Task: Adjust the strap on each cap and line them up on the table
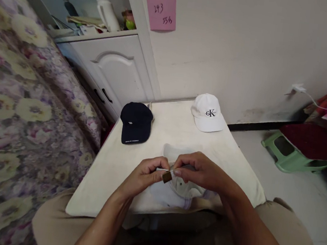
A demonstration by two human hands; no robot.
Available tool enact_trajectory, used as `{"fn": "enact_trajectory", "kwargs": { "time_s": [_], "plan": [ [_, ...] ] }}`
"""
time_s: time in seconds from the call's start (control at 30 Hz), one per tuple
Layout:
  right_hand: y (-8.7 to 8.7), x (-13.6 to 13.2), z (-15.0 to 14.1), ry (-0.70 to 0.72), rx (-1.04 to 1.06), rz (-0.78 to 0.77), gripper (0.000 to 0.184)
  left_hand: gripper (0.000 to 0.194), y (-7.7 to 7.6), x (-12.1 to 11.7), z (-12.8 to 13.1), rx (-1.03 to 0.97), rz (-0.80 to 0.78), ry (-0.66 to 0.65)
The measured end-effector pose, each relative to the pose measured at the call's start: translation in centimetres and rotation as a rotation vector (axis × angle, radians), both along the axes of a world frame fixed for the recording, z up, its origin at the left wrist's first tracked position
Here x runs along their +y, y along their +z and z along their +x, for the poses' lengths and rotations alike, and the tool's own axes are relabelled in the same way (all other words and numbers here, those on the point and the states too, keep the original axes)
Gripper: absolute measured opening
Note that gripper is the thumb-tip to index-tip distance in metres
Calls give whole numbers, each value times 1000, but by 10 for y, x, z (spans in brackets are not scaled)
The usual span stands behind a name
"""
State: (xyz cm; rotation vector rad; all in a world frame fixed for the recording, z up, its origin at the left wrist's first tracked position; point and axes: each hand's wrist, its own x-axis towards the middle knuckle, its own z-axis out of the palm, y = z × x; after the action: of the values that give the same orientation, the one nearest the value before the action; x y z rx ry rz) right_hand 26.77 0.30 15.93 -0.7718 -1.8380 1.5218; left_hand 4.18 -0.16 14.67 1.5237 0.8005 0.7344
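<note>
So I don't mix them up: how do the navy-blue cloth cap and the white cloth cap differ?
The navy-blue cloth cap bears a small pale emblem; the white cloth cap, large black letters. The navy cap's brim has pale edge writing; the white cap's looks plain. Both rest crown up on the cream cloth-covered table.

three caps (pixel 182 186), one clasp (pixel 167 177), one table (pixel 169 127), one green stool (pixel 285 163), one floral curtain (pixel 19 105), one jug (pixel 108 14)

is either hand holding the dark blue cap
No, the dark blue cap lies on the table, apart from the left hand and right hand, whose fingertips meet at the brown clasp of a pale cap.
</note>
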Motion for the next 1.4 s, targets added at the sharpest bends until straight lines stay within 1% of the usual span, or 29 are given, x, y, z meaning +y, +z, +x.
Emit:
{"fn": "enact_trajectory", "kwargs": {
  "time_s": [0.13,0.37,0.5,0.7,1.0,1.2,1.4],
  "plan": [
    [-2,4,0,65,60,-50,15,23,-2,0,1,-14,-13,-7],
    [-9,9,-2,99,72,-41,17,23,-2,0,7,-30,5,-11],
    [-8,9,-1,78,64,-34,16,21,-4,1,4,-12,15,27],
    [-5,10,7,82,58,-53,11,26,-7,1,0,-28,0,31],
    [-11,11,1,128,109,-73,14,24,-2,0,4,27,8,21],
    [-14,14,1,163,115,-99,17,24,0,-1,3,10,14,1],
    [-18,16,6,162,85,-96,14,29,2,-3,7,11,-22,41]
  ]
}}
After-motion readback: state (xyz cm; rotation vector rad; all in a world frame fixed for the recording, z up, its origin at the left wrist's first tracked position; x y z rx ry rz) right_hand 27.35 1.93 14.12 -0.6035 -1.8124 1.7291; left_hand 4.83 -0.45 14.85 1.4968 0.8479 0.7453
